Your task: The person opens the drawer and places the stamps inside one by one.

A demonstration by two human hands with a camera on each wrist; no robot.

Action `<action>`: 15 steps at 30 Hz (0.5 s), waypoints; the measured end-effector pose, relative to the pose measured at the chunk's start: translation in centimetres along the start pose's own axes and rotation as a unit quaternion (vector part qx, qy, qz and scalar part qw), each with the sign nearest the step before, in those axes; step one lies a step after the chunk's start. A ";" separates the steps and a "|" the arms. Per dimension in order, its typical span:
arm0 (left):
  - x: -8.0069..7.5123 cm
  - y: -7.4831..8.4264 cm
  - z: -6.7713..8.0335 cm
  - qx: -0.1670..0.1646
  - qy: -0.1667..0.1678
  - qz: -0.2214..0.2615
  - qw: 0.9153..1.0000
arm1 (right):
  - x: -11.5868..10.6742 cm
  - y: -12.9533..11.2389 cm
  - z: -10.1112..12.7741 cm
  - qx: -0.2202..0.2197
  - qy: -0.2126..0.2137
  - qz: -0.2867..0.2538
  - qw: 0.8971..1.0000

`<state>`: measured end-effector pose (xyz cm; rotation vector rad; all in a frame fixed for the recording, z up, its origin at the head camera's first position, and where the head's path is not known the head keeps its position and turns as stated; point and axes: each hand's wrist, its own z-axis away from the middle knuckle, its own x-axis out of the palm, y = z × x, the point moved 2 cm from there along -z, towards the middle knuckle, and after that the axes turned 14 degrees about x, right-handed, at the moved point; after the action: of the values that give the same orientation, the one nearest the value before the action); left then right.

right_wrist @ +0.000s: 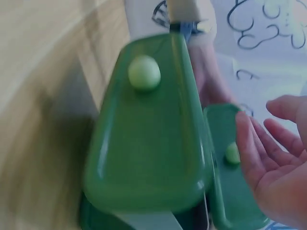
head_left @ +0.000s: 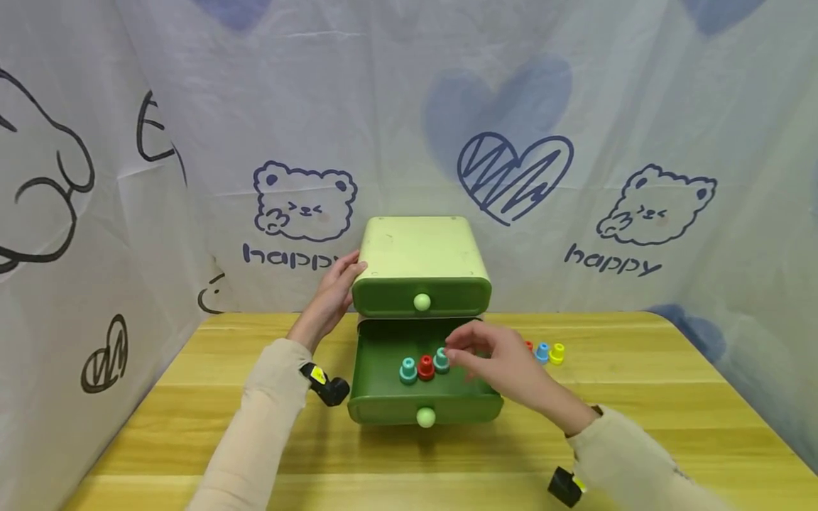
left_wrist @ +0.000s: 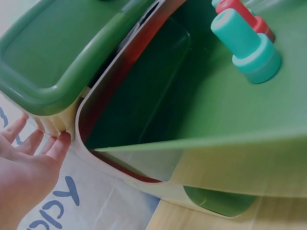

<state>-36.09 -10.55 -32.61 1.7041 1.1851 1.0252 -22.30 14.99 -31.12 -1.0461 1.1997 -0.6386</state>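
A small two-drawer cabinet (head_left: pixel 418 248) with a pale top and green drawer fronts stands on the table, its lower drawer (head_left: pixel 390 410) pulled out. My left hand (head_left: pixel 329 298) rests its fingers, nearly straight, against the cabinet's left side. Inside the lower drawer stand a teal stepped peg (head_left: pixel 408 371), a red peg (head_left: pixel 425 367) and another teal peg (head_left: pixel 441 360). Over the drawer's right part is my right hand (head_left: pixel 511 362), its fingertips right beside the right teal peg in the head view. The right wrist view shows its thumb and fingers spread apart, nothing between them.
To the right of the cabinet, a blue peg (head_left: pixel 542 353) and a yellow peg (head_left: pixel 557 353) stand on the wooden table (head_left: pixel 639 397), with a red peg (head_left: pixel 529 345) partly hidden by the right hand. The closed upper drawer (head_left: pixel 383 297) overhangs the lower one. A printed cloth hangs behind.
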 end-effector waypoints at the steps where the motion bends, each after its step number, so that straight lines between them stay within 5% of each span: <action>1: 0.0 0.0 0.0 0.001 0.000 0.000 1.000 | 0.3 0.0 0.5 0.004 0.000 -0.015 1.000; 6: -0.1 0.0 0.0 0.001 -0.001 -0.002 1.000 | 2.0 0.4 2.8 0.019 0.008 -0.055 0.998; 15: -0.1 0.0 0.0 0.003 -0.005 -0.010 1.000 | 5.4 3.1 4.0 0.052 0.059 -0.015 0.997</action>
<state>-36.12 -10.61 -32.61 1.6967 1.1967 1.0018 -17.30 12.90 -36.21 -0.9514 1.2411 -0.7869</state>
